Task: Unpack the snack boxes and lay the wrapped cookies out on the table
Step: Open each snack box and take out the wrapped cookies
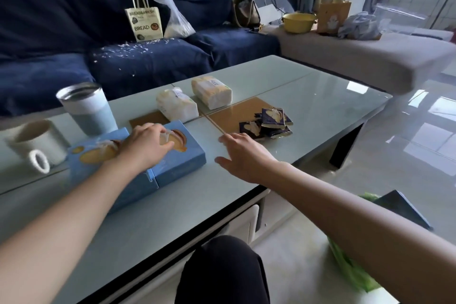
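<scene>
Blue snack box (177,165) under left hand (145,145), grip curled on top, right hand (243,153) hovering, fingers spread

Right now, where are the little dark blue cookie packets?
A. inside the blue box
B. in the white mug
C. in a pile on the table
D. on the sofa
C: the dark blue cookie packets lie heaped on the glass table, just beyond the right hand.

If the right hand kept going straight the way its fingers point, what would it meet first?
Probably bare table first: the right hand points up-left toward the gap between the light blue cardboard snack box and the pile of dark blue wrapped cookies. Farther on lies a white plastic-wrapped pack, though depth is unclear.
</scene>
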`<state>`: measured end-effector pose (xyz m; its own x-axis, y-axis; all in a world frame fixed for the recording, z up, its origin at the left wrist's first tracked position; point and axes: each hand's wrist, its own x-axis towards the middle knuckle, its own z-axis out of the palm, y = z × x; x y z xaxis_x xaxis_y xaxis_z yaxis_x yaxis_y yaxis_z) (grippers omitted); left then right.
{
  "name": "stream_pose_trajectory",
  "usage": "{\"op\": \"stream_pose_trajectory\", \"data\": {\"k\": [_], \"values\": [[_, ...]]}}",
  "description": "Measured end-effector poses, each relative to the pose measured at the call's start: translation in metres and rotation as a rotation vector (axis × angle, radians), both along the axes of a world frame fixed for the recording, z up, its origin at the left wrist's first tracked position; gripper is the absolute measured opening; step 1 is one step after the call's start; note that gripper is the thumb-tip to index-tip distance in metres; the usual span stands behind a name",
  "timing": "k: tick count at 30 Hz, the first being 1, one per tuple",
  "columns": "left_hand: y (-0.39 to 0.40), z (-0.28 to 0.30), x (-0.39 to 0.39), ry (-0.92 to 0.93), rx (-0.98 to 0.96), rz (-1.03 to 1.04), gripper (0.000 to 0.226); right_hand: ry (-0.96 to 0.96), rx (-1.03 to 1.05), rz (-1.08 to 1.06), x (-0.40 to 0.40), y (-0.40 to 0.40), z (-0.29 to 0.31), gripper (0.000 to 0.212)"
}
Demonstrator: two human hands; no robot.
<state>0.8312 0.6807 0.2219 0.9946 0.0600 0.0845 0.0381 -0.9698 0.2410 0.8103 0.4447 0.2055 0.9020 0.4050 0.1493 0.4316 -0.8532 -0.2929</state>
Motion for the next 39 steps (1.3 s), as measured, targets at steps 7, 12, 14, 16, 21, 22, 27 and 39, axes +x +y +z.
{"op": "stream_pose_trajectory", "data": {"k": [7,12,14,16,21,22,27,39], "values": [[0.012,0.004,0.036,0.128,0.156,0.055,0.062,0.086,-0.04,0.001,0.011,0.043,-0.012,0.059],[0.01,-0.004,0.05,0.25,0.271,0.127,0.077,0.101,-0.021,-0.051,0.018,0.057,-0.021,0.06],[0.008,-0.005,0.053,0.256,0.279,0.141,0.08,0.101,-0.016,-0.059,0.021,0.059,-0.025,0.06],[0.009,-0.006,0.057,0.24,0.255,0.148,0.08,0.096,-0.005,-0.058,0.022,0.057,-0.027,0.059],[0.003,-0.003,0.056,0.153,0.106,0.12,0.069,0.13,0.094,-0.064,0.022,0.042,-0.025,0.052],[0.0,-0.002,0.054,0.125,0.044,0.117,0.067,0.146,0.168,-0.065,0.022,0.036,-0.022,0.05],[-0.022,0.009,0.048,-0.084,-0.376,0.108,0.053,0.364,0.717,-0.117,0.018,-0.008,0.004,0.056],[-0.152,0.013,0.028,-0.066,-1.599,0.196,0.068,0.622,1.53,-0.298,-0.018,-0.122,0.041,0.028]]}}
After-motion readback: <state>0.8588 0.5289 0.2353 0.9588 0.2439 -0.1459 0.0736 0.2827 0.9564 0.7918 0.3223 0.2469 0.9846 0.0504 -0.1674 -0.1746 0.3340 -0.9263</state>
